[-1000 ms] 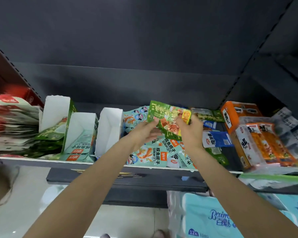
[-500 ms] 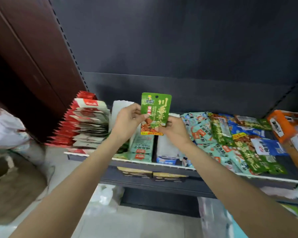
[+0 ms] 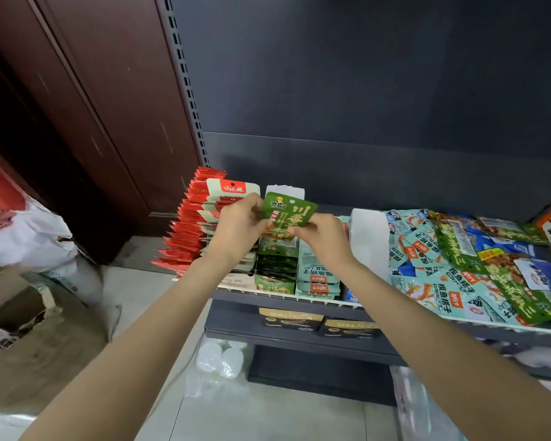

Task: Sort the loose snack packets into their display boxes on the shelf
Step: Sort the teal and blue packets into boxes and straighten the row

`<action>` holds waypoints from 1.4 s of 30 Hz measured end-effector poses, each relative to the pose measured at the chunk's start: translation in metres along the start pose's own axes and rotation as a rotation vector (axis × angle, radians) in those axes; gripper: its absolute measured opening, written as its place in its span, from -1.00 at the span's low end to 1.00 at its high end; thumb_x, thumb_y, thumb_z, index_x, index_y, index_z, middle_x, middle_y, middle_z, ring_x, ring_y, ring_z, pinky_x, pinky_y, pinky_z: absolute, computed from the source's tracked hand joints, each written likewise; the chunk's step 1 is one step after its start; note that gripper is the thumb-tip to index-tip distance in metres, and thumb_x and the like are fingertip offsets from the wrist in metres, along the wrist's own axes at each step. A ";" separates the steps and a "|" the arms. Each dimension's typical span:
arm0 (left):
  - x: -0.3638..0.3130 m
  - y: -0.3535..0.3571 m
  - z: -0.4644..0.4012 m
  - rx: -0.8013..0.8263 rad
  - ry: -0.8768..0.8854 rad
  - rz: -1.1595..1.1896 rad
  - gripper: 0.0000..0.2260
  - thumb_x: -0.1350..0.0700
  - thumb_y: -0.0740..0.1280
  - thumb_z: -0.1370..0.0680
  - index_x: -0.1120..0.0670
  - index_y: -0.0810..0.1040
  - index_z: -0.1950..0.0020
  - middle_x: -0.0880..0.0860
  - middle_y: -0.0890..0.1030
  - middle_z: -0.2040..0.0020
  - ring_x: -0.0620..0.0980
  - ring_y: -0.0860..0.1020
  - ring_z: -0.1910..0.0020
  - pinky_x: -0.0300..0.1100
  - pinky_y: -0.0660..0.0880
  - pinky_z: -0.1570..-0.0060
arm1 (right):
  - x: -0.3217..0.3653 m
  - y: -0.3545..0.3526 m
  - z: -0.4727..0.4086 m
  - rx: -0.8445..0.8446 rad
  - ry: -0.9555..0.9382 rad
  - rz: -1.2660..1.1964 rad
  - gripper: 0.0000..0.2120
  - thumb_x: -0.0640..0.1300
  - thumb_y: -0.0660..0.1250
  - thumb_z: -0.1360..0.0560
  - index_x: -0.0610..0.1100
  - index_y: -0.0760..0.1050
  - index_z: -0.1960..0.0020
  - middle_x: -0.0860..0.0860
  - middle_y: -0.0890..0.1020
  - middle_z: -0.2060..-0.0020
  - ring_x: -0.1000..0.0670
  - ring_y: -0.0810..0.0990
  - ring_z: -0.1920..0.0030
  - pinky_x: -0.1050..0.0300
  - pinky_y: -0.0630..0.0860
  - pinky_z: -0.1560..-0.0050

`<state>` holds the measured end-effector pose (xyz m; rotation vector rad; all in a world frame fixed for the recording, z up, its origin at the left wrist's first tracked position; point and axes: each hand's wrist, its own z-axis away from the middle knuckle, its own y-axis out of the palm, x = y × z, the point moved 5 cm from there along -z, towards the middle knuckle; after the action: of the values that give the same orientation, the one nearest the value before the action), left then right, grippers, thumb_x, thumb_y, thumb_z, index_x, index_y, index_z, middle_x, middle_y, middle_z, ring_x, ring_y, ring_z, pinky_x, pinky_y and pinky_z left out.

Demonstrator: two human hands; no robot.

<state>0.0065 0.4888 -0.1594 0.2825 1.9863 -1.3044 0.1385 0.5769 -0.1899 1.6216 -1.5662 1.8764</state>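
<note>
Lowered and tilted since the earlier frame, green packet (image 3: 286, 215) sat pinched between left hand (image 3: 240, 230) fingers (image 3: 255, 202) and right hand (image 3: 322, 239), just above green display box (image 3: 275, 271) on shelf (image 3: 299, 299). Adjacent: red packet stack (image 3: 191, 230) left, teal box (image 3: 318, 272) right, loose packets (image 3: 458, 265) farther right.

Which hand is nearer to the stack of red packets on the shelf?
Left. The left hand holds the green packet right beside the red packets; the right hand is farther right, beyond it.

The dark shelf (image 3: 395, 310) carries red packets (image 3: 188, 230), green and teal display boxes (image 3: 318, 275), and loose snack packets (image 3: 452, 281).
</note>
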 end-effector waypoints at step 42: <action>-0.127 0.170 -0.022 0.323 0.312 -0.299 -0.73 0.13 0.17 -0.58 0.09 0.47 -0.26 0.10 0.56 -0.17 0.12 0.46 -0.18 -0.06 0.38 -0.15 | -0.132 -0.135 0.024 -0.114 0.255 0.189 -0.69 -0.37 0.21 -0.53 -0.19 0.53 -0.22 -0.11 0.56 -0.20 -0.09 0.53 -0.20 0.07 0.43 -0.22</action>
<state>0.1787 0.6117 -0.1879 0.3709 2.1260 -1.8750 0.2985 0.6732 -0.2248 1.1710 -1.7266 1.9534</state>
